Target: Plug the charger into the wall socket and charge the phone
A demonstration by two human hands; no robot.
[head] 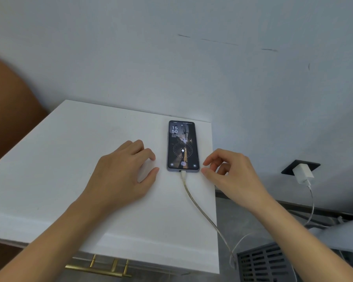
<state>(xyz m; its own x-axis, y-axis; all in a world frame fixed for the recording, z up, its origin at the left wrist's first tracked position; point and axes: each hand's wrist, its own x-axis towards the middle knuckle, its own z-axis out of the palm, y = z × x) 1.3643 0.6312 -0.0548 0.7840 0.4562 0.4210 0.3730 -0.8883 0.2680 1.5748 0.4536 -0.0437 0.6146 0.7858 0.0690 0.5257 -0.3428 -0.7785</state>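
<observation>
A phone point(182, 146) lies face up near the right edge of the white cabinet top point(69, 159). Its screen is lit with the time and a lightning-bolt charging mark. A white cable point(202, 210) sits in the phone's bottom port, runs off the cabinet's right edge and loops up to a white charger point(303, 173) seated in a dark wall socket point(289, 167) low on the right. My left hand point(124, 176) rests just left of the phone with loosely curled fingers, holding nothing. My right hand point(230, 176) hovers just right of the phone's lower end, fingers apart and empty.
A grey-white wall point(192, 58) rises behind the cabinet. Gold drawer handles point(102, 267) show below the cabinet's front edge. A dark slatted crate point(267, 263) stands on the floor at lower right. A brown curved surface point(10, 110) fills the left edge.
</observation>
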